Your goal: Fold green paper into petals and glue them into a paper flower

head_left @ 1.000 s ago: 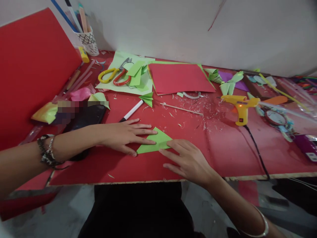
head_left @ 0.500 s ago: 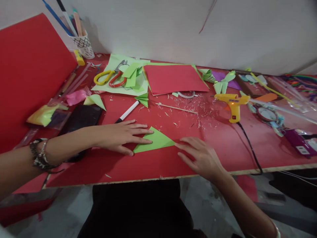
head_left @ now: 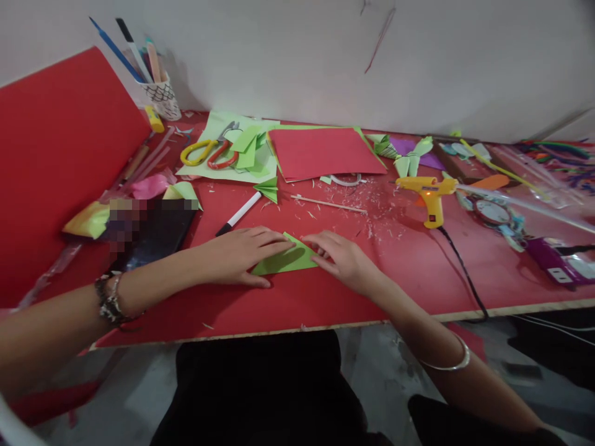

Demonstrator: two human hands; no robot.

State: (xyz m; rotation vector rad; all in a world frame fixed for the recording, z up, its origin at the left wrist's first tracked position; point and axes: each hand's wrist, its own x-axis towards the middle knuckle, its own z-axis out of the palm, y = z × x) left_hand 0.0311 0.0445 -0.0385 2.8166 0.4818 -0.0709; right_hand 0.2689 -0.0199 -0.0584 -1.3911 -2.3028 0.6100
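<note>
A folded light-green paper triangle (head_left: 289, 262) lies flat on the red tabletop in front of me. My left hand (head_left: 248, 253) rests across its left part, fingers stretched out and thumb apart near the lower edge. Over the paper's right end is my right hand (head_left: 344, 259), with loosely curled fingers and the thumb apart from them. That hand hides the right corner, and I see no clear grip on it. Just beyond the paper, a white marker with a black end (head_left: 239, 212) touches or lies beside a small pleated green paper piece (head_left: 268, 189).
Scissors with yellow and red handles (head_left: 199, 153) and stacked red sheets (head_left: 325, 152) lie at the back. A thin stick (head_left: 328, 203) sits among paper shreds. The yellow glue gun (head_left: 430, 195) trails a cord at right. A dark phone-like slab (head_left: 160, 232) lies left; a pen cup (head_left: 162, 99) stands behind.
My right hand has moved left and inward over the paper's right end, its fingers curling more. My left hand has slid slightly right over the paper. The view has shifted a little.
</note>
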